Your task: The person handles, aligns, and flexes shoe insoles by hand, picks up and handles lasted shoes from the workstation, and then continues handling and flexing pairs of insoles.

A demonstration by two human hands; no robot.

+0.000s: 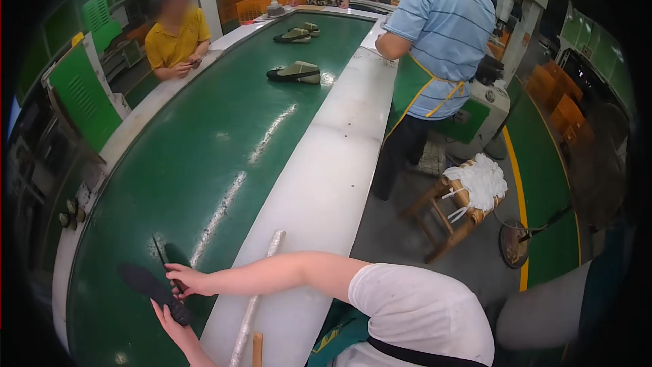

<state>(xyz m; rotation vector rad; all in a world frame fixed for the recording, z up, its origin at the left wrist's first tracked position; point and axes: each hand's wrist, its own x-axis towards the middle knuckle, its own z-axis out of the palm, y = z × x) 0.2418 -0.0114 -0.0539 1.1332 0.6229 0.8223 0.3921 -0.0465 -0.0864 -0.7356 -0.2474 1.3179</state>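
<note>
My left hand (172, 326) holds a black shoe sole (144, 281) by its near end, with the thumb and fingers along its edge. The sole is tilted above the green belt (156, 183). Just above it, my right hand (189, 281) is closed on a thin dark pointed thing (159, 250), whose tip points up and away from me. Whether that is a tool or a second sole seen edge-on, I cannot tell. My right arm reaches across the white ledge (319, 197).
Shoes on lasts (296, 73) stand farther along the belt. A plastic-wrapped roll (257, 299) and a wooden stick (257, 350) lie by my right arm. Co-workers stand or sit around the line, one in a striped shirt (441, 41). A stool (468, 194) stands at right.
</note>
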